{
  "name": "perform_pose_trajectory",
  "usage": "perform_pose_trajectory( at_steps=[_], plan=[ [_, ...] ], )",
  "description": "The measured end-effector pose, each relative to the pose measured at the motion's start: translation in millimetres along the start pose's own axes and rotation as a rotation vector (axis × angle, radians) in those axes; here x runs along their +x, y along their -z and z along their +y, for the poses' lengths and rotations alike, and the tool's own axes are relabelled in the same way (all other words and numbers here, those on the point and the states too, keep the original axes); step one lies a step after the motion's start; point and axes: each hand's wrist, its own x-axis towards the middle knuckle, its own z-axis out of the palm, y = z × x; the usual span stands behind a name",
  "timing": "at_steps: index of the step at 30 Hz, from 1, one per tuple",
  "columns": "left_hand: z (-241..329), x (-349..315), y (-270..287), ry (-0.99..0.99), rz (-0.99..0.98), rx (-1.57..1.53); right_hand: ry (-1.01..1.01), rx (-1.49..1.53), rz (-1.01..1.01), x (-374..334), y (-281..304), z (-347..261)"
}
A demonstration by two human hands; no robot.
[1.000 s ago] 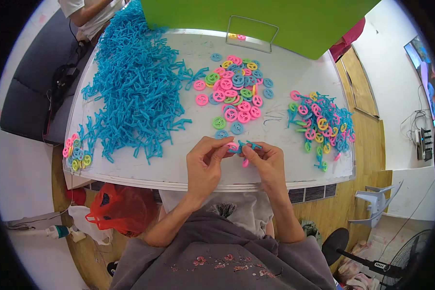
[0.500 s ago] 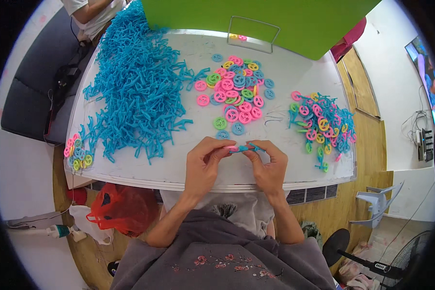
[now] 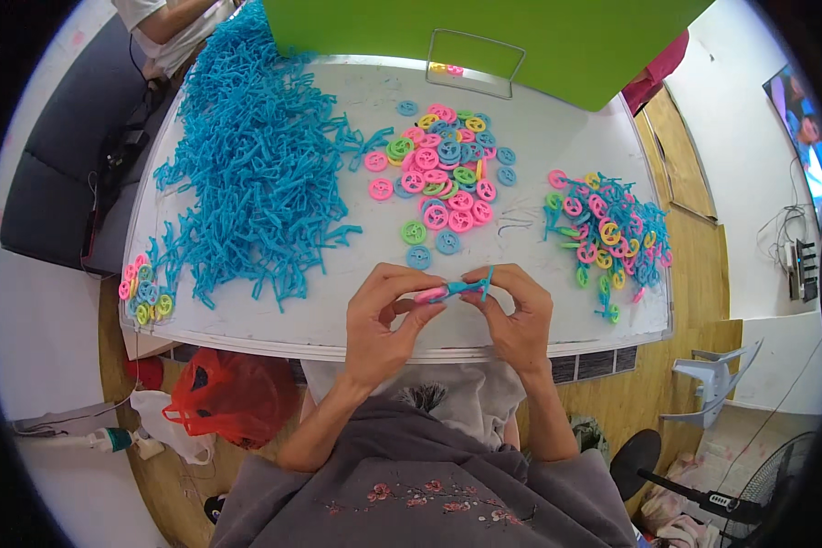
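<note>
Over the near edge of the white table, my left hand [image 3: 384,309] pinches a pink plastic wheel [image 3: 428,296] between thumb and fingers. My right hand [image 3: 518,315] grips a blue forked plastic piece [image 3: 470,287], whose end meets the wheel. Whether the two are locked together is hidden by my fingertips. Beyond my hands lies a pile of loose wheels [image 3: 461,204] in pink, blue, green and yellow. To the left spreads a large heap of blue forked pieces [image 3: 256,183]. At the right is a smaller pile of blue pieces with wheels on them [image 3: 609,239].
A small cluster of wheels [image 3: 146,294] sits at the table's left edge. A green panel [image 3: 484,46] with a wire frame [image 3: 478,63] stands at the back. Another person's arm [image 3: 169,23] shows at the far left. A red plastic bag [image 3: 233,397] is below the table.
The wheel and blue piece have tilted and shifted slightly between my hands. My left hand has drawn a little left, showing more of the pink wheel. The piles look unchanged.
</note>
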Motion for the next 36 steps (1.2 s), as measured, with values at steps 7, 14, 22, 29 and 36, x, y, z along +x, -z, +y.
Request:
perform_pose_trajectory(
  at_steps=[7, 14, 22, 29, 36],
  plan=[
    [-2, -3, -3, 0.004, 0.021, 0.060, -0.022, 0.053, -0.003, -7, -4, 4],
    [-9, 1, -9, 0.073, 0.057, 0.036, -0.108, 0.071, -0.007, -10, -3, 8],
    [20, 4, -14, 0.177, 0.084, -0.067, -0.251, 0.137, 0.040, -15, 23, 4],
    [20, -15, 89, -0.245, 0.471, 1.202, -0.231, -0.230, 0.439, -27, 183, 67],
    [12, -21, 104, -0.178, 0.377, 1.131, -0.625, -0.482, 0.437, -22, 194, 58]
  ],
)
